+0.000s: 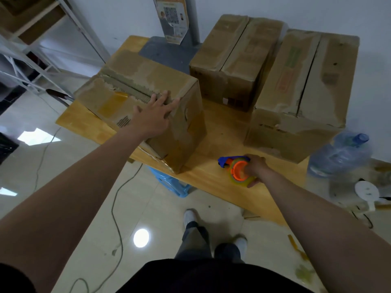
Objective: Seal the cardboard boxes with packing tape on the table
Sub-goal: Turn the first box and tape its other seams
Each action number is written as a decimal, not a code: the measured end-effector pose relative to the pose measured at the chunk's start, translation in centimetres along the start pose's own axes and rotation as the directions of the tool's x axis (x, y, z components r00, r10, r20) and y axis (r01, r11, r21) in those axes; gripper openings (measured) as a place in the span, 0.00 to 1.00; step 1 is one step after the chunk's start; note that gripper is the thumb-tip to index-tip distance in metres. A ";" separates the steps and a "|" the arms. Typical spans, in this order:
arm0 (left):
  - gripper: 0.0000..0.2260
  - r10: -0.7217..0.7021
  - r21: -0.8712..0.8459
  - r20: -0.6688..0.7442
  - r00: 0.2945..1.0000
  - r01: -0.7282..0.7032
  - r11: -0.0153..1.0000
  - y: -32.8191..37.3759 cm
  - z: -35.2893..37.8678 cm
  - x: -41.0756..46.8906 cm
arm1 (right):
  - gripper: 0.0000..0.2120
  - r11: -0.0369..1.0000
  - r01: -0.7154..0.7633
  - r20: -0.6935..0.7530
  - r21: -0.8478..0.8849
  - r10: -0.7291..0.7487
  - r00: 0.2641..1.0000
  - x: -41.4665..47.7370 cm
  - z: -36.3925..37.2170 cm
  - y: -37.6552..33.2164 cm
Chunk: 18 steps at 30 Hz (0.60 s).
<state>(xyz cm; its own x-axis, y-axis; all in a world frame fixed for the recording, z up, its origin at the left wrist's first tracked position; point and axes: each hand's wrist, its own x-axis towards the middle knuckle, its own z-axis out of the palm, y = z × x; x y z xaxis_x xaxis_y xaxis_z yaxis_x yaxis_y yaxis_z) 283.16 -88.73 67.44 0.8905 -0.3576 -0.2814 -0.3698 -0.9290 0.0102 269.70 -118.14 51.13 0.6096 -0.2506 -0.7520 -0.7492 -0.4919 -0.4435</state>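
Head view: the left hand (155,115) lies flat, fingers spread, on the box (143,102) left of centre, while the right hand (255,169) grips the tape dispenser (237,169) on the table (213,132), lower right. Likely next: lifting the dispenser to that box's seam.

Nothing legible: orange-and-white paper poster (172,17) at the back has a QR-type block and header print, too blurred to read; far-right brown cardboard box (306,81) has faded green and red stamps on top, unreadable; middle brown cardboard box (230,60) has a small pale front sticker, blurred; near-left brown cardboard box (135,81) has a dark striped mark, no characters resolvable
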 end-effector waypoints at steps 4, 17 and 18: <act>0.31 -0.016 -0.024 0.028 0.999 0.016 1.000 0.2 -0.6 0.0 | 0.27 0.999 -0.038 -0.015 -0.025 0.038 0.999 0.3 0.1 -0.5; 0.34 0.152 0.046 0.090 0.984 -0.157 0.987 -2.0 -1.8 0.3 | 0.12 0.939 0.342 -0.104 0.010 -0.340 0.935 -7.3 -1.7 -14.6; 0.34 0.178 0.070 0.095 0.979 -0.185 0.980 -2.3 -2.1 0.4 | 0.12 0.929 0.369 -0.113 0.019 -0.365 0.924 -8.4 -1.4 -16.3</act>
<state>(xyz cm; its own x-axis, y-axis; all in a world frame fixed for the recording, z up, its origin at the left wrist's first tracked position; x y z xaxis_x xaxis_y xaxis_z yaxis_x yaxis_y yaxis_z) 284.92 -86.88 69.35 0.7809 -0.5068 -0.3651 -0.5461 -0.8377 -0.0053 277.14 -109.18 65.30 0.8661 -0.1465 -0.4780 -0.4760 -0.5338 -0.6989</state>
